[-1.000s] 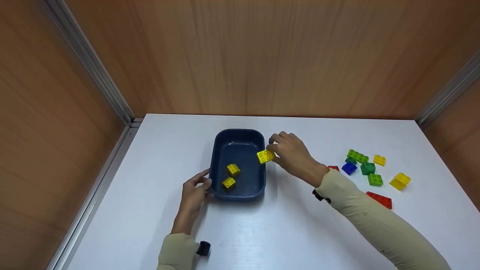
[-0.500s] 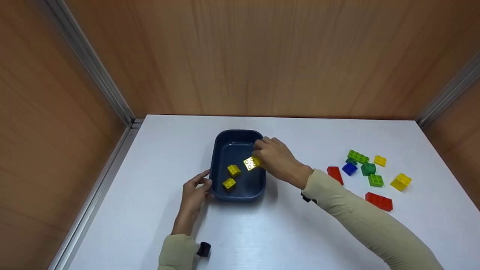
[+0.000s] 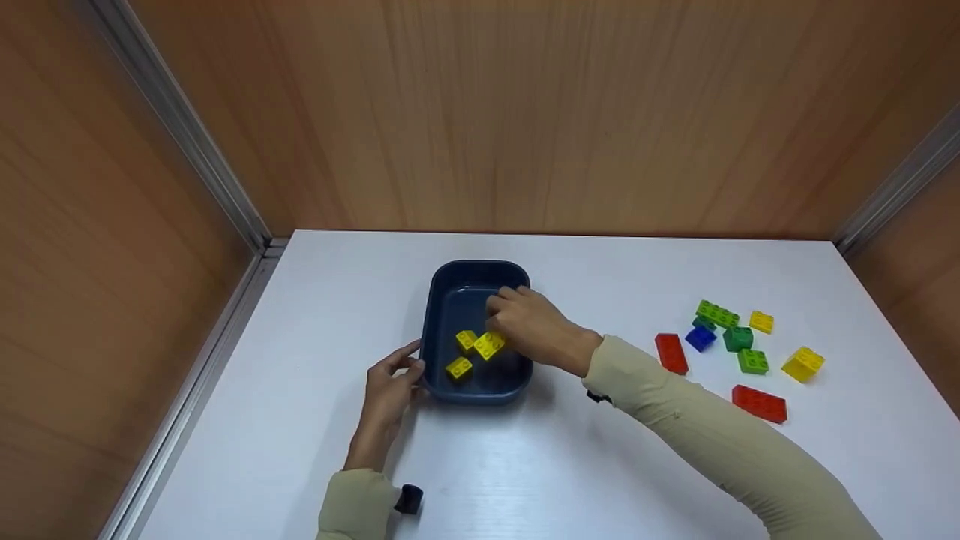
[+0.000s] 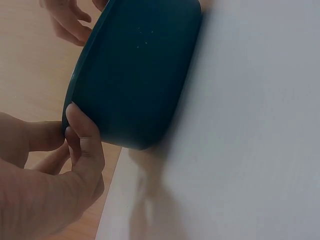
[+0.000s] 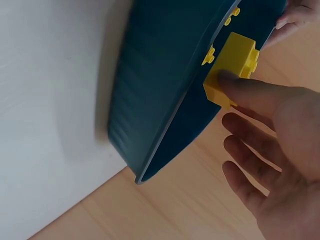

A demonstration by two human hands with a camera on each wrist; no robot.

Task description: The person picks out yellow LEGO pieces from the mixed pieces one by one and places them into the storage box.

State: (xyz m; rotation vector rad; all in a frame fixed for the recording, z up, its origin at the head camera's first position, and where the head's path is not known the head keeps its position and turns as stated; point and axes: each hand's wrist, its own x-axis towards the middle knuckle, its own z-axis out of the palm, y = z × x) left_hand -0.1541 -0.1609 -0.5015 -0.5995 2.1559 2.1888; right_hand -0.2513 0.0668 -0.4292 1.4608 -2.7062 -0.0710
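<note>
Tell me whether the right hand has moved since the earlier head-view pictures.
Yes, leftward: in the head view the right hand was at the right rim of the blue tray and now reaches over its inside.

Head view: high, facing forward and down to far edge of table (image 3: 585, 450)
Left wrist: close, facing tray's (image 4: 135, 80) near-left corner
Right wrist: close, facing left across right rim
All three: tray
</note>
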